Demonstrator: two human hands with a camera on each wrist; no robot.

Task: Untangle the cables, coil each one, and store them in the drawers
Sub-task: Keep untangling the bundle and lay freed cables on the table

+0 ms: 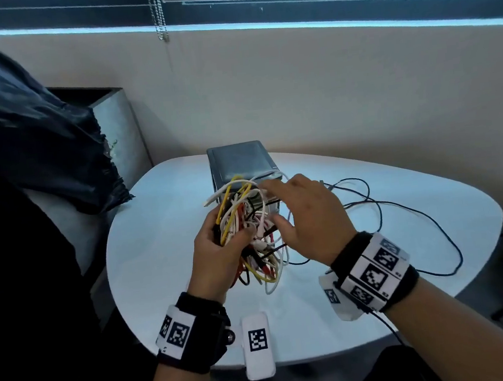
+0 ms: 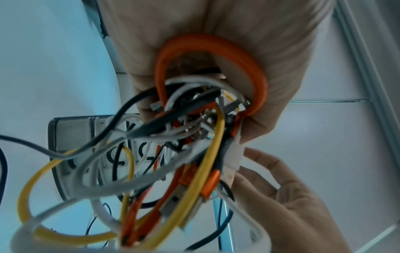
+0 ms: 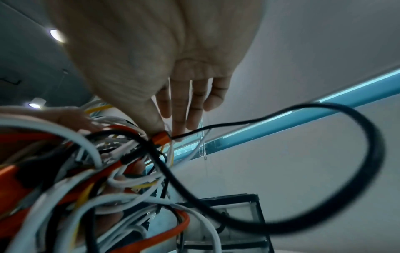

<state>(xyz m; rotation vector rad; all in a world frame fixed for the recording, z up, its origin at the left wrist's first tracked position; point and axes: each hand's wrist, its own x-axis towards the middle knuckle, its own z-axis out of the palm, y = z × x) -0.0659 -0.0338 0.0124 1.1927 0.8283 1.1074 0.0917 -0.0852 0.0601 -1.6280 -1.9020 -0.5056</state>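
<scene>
The left hand (image 1: 216,256) is gripping the tangled bundle of yellow, white, orange and black cables (image 1: 249,237); the right hand (image 1: 305,215), beside it, is pinching an orange plug (image 3: 161,137).

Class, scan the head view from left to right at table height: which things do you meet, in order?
Dark cloth → left hand gripping the cable tangle → right hand → loose black cable on the white table.

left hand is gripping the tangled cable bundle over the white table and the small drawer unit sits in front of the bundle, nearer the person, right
Not quite. The head view shows the drawer unit behind the cable bundle, farther from the person. The rest holds: the left hand grips the bundle over the white table.
</scene>
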